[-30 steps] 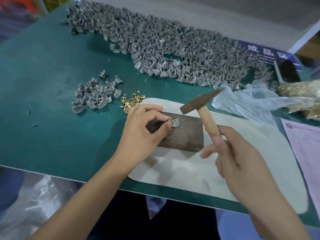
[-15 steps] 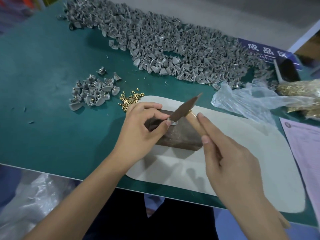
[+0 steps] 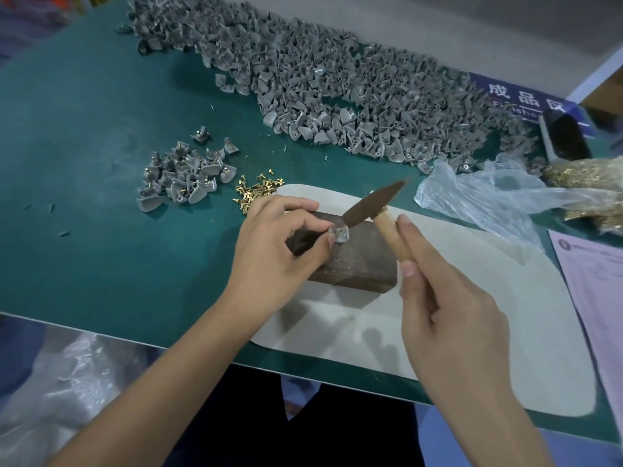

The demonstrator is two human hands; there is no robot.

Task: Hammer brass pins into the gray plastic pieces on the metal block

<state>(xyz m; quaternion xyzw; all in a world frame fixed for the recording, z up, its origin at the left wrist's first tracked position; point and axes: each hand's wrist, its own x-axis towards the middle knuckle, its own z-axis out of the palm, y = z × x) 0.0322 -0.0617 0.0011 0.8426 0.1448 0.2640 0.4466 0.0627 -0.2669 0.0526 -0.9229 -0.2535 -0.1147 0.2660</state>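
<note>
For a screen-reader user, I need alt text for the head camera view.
A person's left hand pinches a gray plastic piece on a metal block while the right hand brings a hammer down to it. Loose brass pins and piles of gray pieces lie on the green table.

Small-parts assembly workshop, factory bench. Green mat-covered work surface [image 3: 84, 163] carries a huge heap of identical gray moulded plastic pieces [image 3: 337, 85], a small batch pile [image 3: 185, 176], loose brass pins [image 3: 256, 190], a clear plastic bag of more pins [image 3: 586, 183], and a blue "Finished" zone label with Chinese text [image 3: 519, 99].
</note>
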